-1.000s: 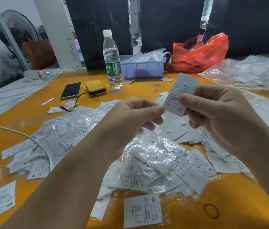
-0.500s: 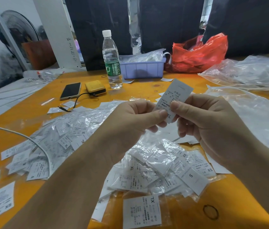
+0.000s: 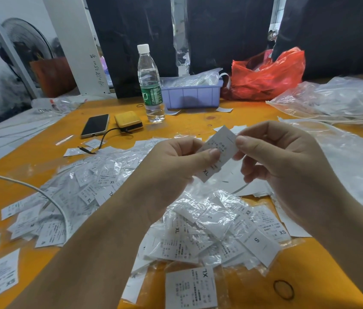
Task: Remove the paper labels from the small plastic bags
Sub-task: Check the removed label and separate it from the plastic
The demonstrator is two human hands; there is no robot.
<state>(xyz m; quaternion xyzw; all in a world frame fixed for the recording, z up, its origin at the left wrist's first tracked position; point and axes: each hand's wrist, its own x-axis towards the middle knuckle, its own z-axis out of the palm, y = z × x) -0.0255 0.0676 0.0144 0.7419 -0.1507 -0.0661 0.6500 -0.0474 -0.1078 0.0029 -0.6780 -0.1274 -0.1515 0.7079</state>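
Pinching an XL label [image 3: 218, 152], both hands hide its edges.

Place: a small garment-packing or labelling workshop, an informal work area.
Work surface: an orange table [image 3: 198, 121] strewn with size labels in small clear bags [image 3: 209, 226], marked XL, S and XS.
Behind the table: black sheeting [image 3: 231, 34] hung as a backdrop.
Supplies: beside a water bottle [image 3: 150, 85], a lilac plastic bin [image 3: 195, 95]; right of it a red plastic bag [image 3: 269, 74] and loose clear plastic sheeting [image 3: 336, 99].
Far left: a standing fan [image 3: 28, 45].
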